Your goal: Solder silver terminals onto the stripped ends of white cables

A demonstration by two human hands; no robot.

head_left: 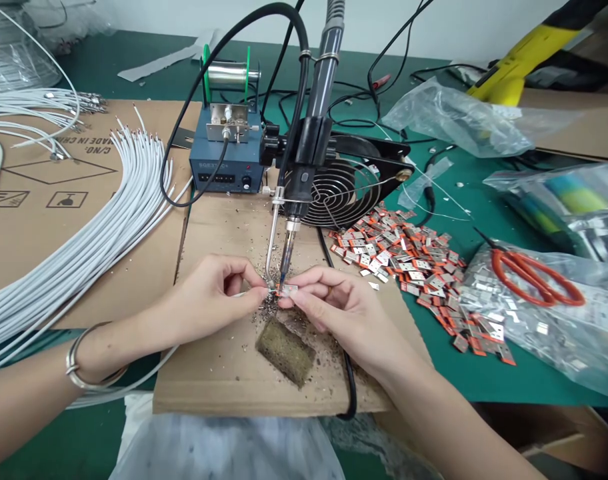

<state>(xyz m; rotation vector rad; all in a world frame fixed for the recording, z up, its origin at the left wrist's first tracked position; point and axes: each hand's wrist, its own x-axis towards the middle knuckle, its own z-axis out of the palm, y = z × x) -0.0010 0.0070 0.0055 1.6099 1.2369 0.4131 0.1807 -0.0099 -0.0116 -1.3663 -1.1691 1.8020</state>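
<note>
Between thumb and forefinger, my left hand [234, 287] pinches the end of a white cable [159, 363], which trails back under my wrist. My right hand [329, 300] pinches a small metal USB connector [289, 290] with an orange part. Cable end and connector meet beneath the tip of a mounted soldering iron [287, 257]; whether they are joined is too small to tell. A bent metal solder feed tube [271, 247] comes down beside the tip. Just below my fingers lies a brown soldering sponge [286, 351] on the cardboard [209, 390].
A blue solder feeder [227, 157] with a solder spool stands behind, beside a black fan [339, 190]. Many loose USB connectors [409, 260] are heaped at right, near orange-handled scissors [534, 277] on a plastic bag. A bundle of white cables [109, 233] lies at left.
</note>
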